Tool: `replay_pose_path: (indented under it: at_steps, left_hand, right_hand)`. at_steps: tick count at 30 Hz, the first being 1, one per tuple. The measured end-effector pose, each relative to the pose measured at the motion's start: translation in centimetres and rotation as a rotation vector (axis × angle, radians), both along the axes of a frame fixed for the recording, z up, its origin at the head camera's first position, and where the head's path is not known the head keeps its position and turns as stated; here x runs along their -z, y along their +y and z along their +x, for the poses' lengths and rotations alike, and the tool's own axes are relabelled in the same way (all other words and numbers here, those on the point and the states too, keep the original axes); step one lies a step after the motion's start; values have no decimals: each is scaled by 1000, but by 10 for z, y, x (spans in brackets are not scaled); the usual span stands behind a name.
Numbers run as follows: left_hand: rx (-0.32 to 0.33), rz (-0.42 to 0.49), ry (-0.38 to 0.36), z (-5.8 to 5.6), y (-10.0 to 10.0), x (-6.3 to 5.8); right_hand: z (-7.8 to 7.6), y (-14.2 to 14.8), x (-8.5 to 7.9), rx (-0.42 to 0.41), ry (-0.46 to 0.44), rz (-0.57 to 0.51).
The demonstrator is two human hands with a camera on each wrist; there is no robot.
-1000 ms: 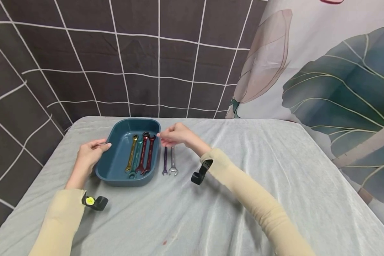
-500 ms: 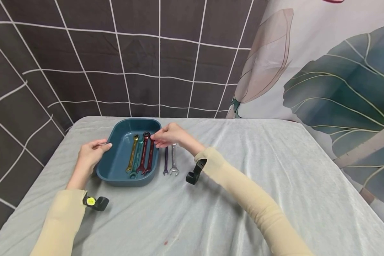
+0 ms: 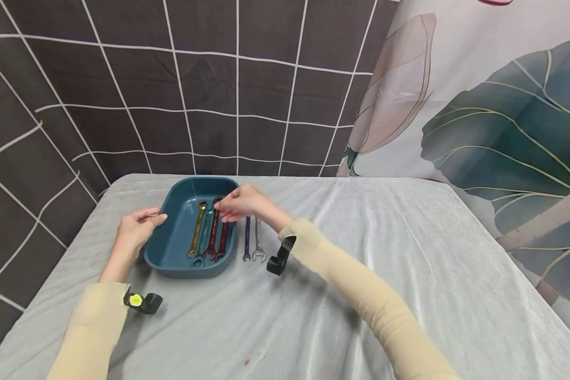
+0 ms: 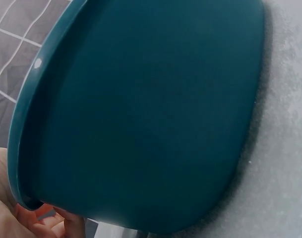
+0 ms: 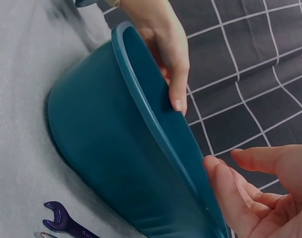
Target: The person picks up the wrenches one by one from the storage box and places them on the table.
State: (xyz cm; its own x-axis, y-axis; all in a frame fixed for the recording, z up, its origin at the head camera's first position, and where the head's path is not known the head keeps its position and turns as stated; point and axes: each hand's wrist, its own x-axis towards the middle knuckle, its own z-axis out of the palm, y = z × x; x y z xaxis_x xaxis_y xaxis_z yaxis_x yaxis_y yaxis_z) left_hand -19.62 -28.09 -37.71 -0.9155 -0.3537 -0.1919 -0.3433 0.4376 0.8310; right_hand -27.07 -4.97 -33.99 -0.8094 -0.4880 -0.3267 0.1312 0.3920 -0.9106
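A blue-green plastic tub (image 3: pixel 173 240) stands on the cloth, left of centre in the head view. My left hand (image 3: pixel 135 229) grips its left rim, thumb inside and fingers under the outer lip. Several wrenches lie side by side in it: a gold wrench (image 3: pixel 197 232), a teal wrench (image 3: pixel 204 235), a red wrench (image 3: pixel 212 237) and a dark red wrench (image 3: pixel 223 245). Above the upper ends of the red ones hovers my right hand (image 3: pixel 235 204), partly covering them. In the right wrist view its thumb and fingers (image 5: pixel 227 191) stand apart, nothing between them.
Just right of the tub, a purple wrench (image 3: pixel 247 240) and a silver wrench (image 3: pixel 258 248) lie on the pale cloth (image 3: pixel 313 316), their upper ends hidden by the right hand. A dark gridded curtain (image 3: pixel 209 84) hangs behind the table.
My right hand has moved left from the tub's right rim to over the red wrenches. The left hand and the tub have stayed in place.
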Motion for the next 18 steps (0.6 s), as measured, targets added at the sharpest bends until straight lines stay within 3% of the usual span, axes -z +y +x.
replay_pose_path:
  at_steps: [10,18]
  left_hand:
    - [4,-10,3,-1,-1,0]
    - [3,-2,1,1,0,-1]
  right_hand:
    - [1,-14,3,-60,18,-26]
    - [1,-25,5,-45,27,-23]
